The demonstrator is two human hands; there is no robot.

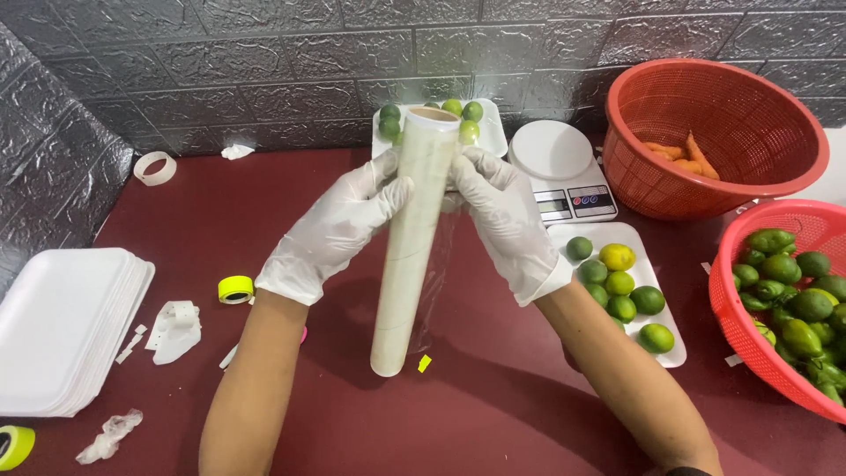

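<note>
Roll: a long roll of cling film (414,238) held above the middle of the dark red table (493,414), one roll only.
Long axis: nearly upright, tilted a little; the top end with its open cardboard core leans away toward the wall and slightly right, the bottom end points down at the table toward the near edge and slightly left.
Loose film: a thin clear sheet hangs off the roll's right side, just below the right hand.
Left hand: gloved in white, left hand (330,231) wrapped around the upper part of the roll from the left, fingers closed on it.
Right hand: gloved too, right hand (507,220) pressed to the upper part from the right, fingers curled on the roll and the film's edge.
Far tray: one white foam tray (492,132) at the far edge behind the roll's top, with green limes on it; about five show, the rest are hidden by the roll.
Near tray: one white tray (652,264) toward the right edge, carrying seven limes (621,284), one of them yellow.
Scale: one white kitchen scale (564,167) between the two trays.
Baskets: two red ones at the right edge; the far basket (749,97) holds a few carrots, the near basket (749,326) is heaped with green fruit, too many to count.
Tray stack: one pile of white foam trays (62,326) at the left edge.
Tape: a yellow roll of tape (235,288) left of the left wrist, another at the near left corner, a pale ring near the far left corner.
</note>
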